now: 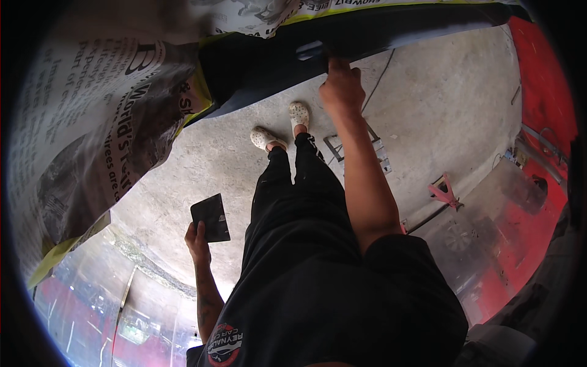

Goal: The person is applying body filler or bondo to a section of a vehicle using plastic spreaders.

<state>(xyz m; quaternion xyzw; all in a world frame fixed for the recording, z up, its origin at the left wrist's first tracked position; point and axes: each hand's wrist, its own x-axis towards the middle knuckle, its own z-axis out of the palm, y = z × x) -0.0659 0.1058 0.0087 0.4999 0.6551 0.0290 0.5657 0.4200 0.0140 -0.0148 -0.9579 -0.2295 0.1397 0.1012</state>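
Observation:
My right hand [342, 88] reaches up to a long glossy black panel [263, 67], fingers closed. Whatever it grips is dark and blends into the panel; a pale oval shine shows just left of the fingertips. Low on the left, my left hand [197, 241] pinches a stiff black rectangular sheet [210, 219] by its lower left edge, away from the panel. The sheet has small pale marks along its right edge. Yellow-green tape [200, 92] borders the panel and holds printed newspaper [92, 116] over the surfaces around it.
Concrete floor [440, 92] lies below, under my pale clogs [261, 138]. On the right are a metal frame [335, 148], a red stand [445, 192] and a large red surface [544, 79]. Clear plastic sheeting [153, 318] spreads at the lower left.

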